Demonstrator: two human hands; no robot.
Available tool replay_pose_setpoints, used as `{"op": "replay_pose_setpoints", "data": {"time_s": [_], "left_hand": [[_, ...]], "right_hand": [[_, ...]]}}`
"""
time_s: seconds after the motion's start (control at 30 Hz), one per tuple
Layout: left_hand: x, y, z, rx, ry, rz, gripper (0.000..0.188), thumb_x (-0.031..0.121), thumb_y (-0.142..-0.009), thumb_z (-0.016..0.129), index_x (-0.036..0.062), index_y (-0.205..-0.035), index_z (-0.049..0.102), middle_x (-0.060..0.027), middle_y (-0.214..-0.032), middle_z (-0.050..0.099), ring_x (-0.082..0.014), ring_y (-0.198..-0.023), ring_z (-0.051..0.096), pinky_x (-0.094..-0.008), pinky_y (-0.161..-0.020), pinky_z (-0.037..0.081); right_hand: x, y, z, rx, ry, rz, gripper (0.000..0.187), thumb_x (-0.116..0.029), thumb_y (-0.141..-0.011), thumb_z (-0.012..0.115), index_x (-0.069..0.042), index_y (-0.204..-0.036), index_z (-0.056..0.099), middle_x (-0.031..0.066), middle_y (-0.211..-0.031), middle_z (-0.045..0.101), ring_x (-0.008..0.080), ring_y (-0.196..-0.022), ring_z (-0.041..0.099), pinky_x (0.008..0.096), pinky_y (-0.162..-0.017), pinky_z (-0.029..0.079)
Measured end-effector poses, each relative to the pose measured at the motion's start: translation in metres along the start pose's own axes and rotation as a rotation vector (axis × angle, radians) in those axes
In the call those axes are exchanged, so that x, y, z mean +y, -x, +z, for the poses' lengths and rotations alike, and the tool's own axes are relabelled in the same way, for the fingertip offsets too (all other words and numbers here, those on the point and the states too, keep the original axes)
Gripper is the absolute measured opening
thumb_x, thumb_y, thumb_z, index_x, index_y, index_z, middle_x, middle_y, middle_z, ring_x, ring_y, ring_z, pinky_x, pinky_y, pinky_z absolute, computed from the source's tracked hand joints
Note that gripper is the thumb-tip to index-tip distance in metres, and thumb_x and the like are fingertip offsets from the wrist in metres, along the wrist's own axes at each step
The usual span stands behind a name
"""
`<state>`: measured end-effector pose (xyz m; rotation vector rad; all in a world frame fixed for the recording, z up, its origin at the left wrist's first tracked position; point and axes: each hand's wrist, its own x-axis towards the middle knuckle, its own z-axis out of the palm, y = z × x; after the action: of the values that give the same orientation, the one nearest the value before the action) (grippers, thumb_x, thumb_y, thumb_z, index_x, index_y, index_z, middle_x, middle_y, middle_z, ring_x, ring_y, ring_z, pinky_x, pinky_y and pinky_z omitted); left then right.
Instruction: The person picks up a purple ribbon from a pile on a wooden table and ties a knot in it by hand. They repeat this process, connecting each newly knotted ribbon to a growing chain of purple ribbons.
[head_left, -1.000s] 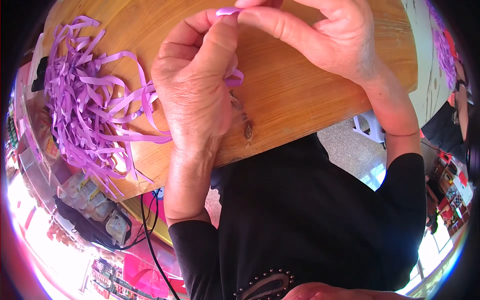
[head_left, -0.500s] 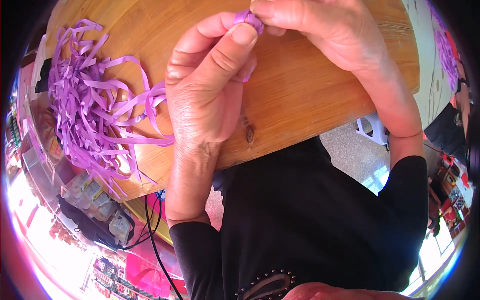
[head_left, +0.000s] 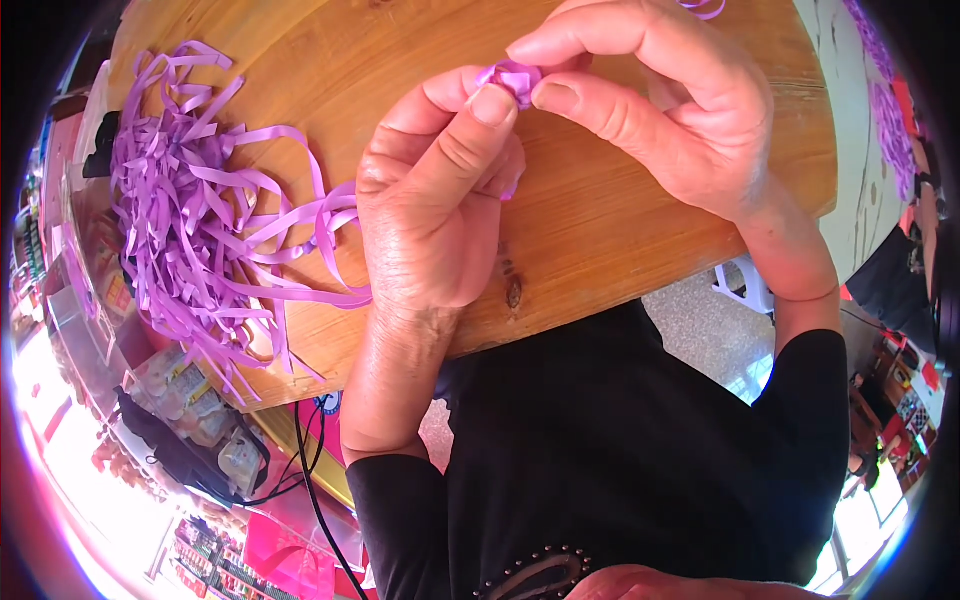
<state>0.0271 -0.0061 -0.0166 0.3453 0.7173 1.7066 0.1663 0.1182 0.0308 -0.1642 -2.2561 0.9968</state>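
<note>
Over the table's far middle, my left hand [head_left: 425, 215] pinches a small folded purple ribbon [head_left: 513, 80] between thumb and forefinger. A short purple bit shows below its curled fingers. My right hand [head_left: 680, 110] is just right of the folded ribbon, thumb tip at its edge and forefinger raised above, the two fingertips apart. Whether the thumb touches the folds I cannot tell. To the left lies a tangled heap of purple ribbon strips [head_left: 190, 190]; some strands run up to my left wrist and pass behind it.
The wooden table [head_left: 600, 240] has a curved right side and a near edge by my body. A purple ribbon loop [head_left: 705, 8] lies at the far edge. Black cables [head_left: 305, 470] hang below the table at left. A white plastic stool [head_left: 745, 285] stands on the floor at right.
Both hands have come slightly nearer, with the folded ribbon still in my left hand. My right forefinger and thumb have spread apart beside it. A ribbon loop now shows at the far edge.
</note>
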Motion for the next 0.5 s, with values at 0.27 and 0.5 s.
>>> {"op": "replay_pose_setpoints", "data": {"time_s": [0.27,0.5], "left_hand": [[-0.001,0.002,0.006,0.021,-0.158,0.057,0.015,0.005,-0.091,0.055,-0.0007,-0.102,0.063,0.0004,-0.076,0.057,-0.007,-0.06,0.041,-0.0216,-0.06,0.035],[-0.004,0.004,0.019,0.06,-0.374,0.126,0.017,0.002,-0.086,0.062,-0.0012,-0.103,0.063,0.0007,-0.08,0.06,-0.0045,-0.069,0.048,-0.0177,-0.062,0.038]], "right_hand": [[-0.012,-0.007,-0.014,-0.118,0.046,0.171,0.015,0.001,-0.077,0.07,-0.002,-0.091,0.067,0.008,-0.085,0.06,0.0172,-0.075,0.06,0.0232,-0.063,0.046],[0.029,-0.001,0.002,0.011,-0.22,-0.169,0.01,0.001,-0.079,0.065,0.0,-0.089,0.064,0.0072,-0.086,0.06,0.0151,-0.077,0.058,0.0226,-0.067,0.044]]}}
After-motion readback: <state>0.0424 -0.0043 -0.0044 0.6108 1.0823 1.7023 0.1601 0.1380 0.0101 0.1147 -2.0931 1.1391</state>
